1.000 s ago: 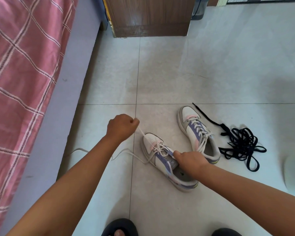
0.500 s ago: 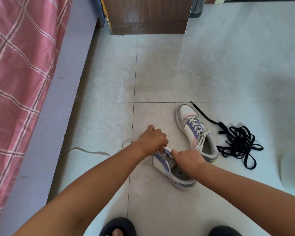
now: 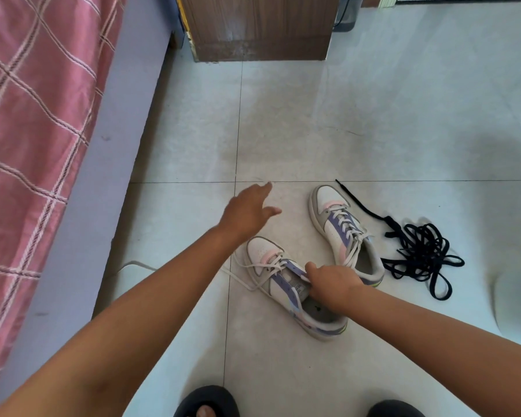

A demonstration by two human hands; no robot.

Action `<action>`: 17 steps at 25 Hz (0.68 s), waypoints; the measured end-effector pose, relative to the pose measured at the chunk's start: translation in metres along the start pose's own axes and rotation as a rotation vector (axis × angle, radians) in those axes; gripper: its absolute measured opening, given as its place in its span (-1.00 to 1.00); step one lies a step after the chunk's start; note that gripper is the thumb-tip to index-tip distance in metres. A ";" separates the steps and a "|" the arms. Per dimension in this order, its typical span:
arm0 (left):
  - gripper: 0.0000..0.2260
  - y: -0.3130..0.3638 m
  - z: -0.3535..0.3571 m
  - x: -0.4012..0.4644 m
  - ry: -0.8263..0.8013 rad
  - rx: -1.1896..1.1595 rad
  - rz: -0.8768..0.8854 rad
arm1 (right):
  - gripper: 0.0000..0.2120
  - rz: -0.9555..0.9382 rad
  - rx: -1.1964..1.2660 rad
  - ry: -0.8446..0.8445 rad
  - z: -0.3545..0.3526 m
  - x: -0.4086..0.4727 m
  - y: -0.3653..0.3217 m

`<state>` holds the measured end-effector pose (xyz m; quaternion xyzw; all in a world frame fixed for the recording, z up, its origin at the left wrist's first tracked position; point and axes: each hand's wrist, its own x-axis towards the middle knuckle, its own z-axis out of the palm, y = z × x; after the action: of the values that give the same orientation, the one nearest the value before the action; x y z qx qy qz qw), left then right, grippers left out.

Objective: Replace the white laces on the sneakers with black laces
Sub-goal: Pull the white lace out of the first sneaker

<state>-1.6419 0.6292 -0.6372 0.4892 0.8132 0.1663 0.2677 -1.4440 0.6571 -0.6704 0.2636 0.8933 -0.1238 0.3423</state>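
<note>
Unlacing of the near sneaker (image 3: 286, 284) is where things stand in the head view, the only one: half a second ago the left hand (image 3: 247, 213) was bunched down at the eyelets beside the right, and now it has swung up and away over the floor, fingers spread and holding nothing that can be seen. The white lace (image 3: 238, 278) trails loose off the shoe's left side across the tile, with only a few crossings left near the toe, so another length has probably just been pulled free. The right hand (image 3: 331, 285) stays closed on the tongue at the shoe's opening, pinning the shoe down. By this reading the first shoe is mostly stripped but not done. The far sneaker (image 3: 343, 233), just beyond and to the right, is fully laced in white, and the black laces (image 3: 418, 251) lie in an untouched tangle on the floor just beside it. The floor (image 3: 373, 115) is pale glossy tile with dark grout lines. A bed (image 3: 36, 115) with a pink checked cover runs along the left edge, a wooden cabinet (image 3: 259, 28) stands at the top, and the toes of dark slippers (image 3: 206, 401) show at the bottom.
</note>
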 end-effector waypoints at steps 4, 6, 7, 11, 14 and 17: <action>-0.66 0.008 0.051 -0.068 -0.200 0.014 -0.182 | -0.63 0.011 0.087 0.095 -0.009 0.004 -0.007; -0.53 0.012 0.076 -0.091 -0.303 -0.201 -0.338 | -0.71 -0.050 0.116 0.158 -0.013 0.012 -0.016; -0.50 0.013 0.084 -0.093 -0.268 -0.268 -0.401 | -0.73 -0.068 0.128 0.153 -0.016 0.015 -0.020; -0.48 0.014 0.096 -0.078 -0.072 -0.211 -0.572 | -0.66 -0.098 0.091 0.121 -0.022 0.019 -0.023; -0.40 0.020 0.099 -0.073 -0.066 -0.229 -0.611 | -0.65 -0.089 0.126 0.110 -0.020 0.017 -0.021; -0.30 0.023 0.096 -0.064 -0.174 -0.236 -0.633 | -0.74 -0.047 0.232 0.104 -0.016 0.017 -0.019</action>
<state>-1.5444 0.5842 -0.6847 0.1906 0.8739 0.1255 0.4292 -1.4741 0.6539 -0.6691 0.2866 0.8955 -0.2202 0.2596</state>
